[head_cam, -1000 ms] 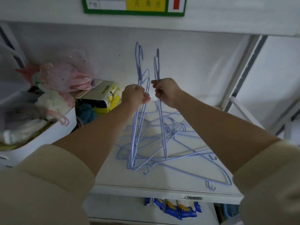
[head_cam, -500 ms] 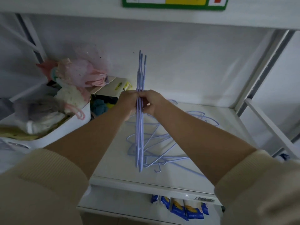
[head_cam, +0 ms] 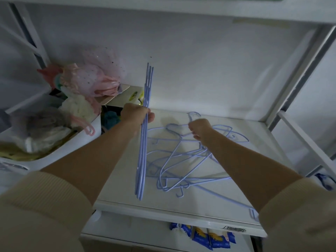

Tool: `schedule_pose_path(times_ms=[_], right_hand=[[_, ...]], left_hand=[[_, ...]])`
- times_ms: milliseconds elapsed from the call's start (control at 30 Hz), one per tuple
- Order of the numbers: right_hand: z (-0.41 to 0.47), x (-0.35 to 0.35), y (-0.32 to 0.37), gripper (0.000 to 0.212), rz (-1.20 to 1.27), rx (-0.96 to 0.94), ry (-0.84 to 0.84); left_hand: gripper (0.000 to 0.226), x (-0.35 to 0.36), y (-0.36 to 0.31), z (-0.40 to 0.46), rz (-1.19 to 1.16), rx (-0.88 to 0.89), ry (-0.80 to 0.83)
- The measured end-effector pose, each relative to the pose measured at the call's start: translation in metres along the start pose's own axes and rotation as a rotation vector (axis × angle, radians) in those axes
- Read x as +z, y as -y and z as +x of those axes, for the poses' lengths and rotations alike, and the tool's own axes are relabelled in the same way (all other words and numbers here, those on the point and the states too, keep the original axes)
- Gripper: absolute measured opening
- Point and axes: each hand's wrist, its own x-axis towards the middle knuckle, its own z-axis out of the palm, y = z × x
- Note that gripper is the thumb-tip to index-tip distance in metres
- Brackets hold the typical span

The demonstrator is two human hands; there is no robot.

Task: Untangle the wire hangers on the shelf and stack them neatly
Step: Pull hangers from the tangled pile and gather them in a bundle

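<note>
White shelf [head_cam: 181,206] carries a tangled heap of blue wire hangers [head_cam: 183,160]. The left hand [head_cam: 135,115] grips a bundle of freed hangers [head_cam: 143,142] upright, probably to keep them clear of the heap. The right hand [head_cam: 200,129] reaches half-curled into the tangle; whether it grips a wire is unclear. A white bin of clutter [head_cam: 76,142] crowds the left.

free: shelf [head_cam: 254,135] right rear bare | blocked: white bin [head_cam: 76,142] left, tangled hangers [head_cam: 181,160] centre

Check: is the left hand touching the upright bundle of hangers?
Touching. The head view shows the left hand closed around the bundle of hangers, with fingers wrapped over the wires and no gap showing.
</note>
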Motion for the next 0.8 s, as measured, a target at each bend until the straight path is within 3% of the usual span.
schedule_pose_path(times_ms=[167, 367, 500, 667, 800], right_hand=[[0.015, 0.009, -0.037, 0.041, -0.618, -0.076, 0.008], [0.035, 0.025, -0.065, 0.047, -0.974, -0.154, 0.142], [0.029, 0.023, -0.069, 0.037, -1.207, -0.319, 0.011], [0.021, -0.007, -0.068, 0.038, -1.212, -0.45, -0.002], [0.002, -0.051, -0.078, 0.023, -1.193, -0.568, 0.093]], left_hand=[[0.01, 0.004, 0.007, 0.001, 0.01, -0.021, 0.002], [0.015, 0.003, 0.016, 0.005, -0.043, -0.014, 0.009], [0.017, -0.003, 0.018, 0.005, -0.034, 0.015, -0.005], [0.024, -0.007, 0.012, 0.005, 0.015, 0.033, -0.03], [0.029, 0.0, 0.003, -0.001, 0.048, 0.044, -0.03]])
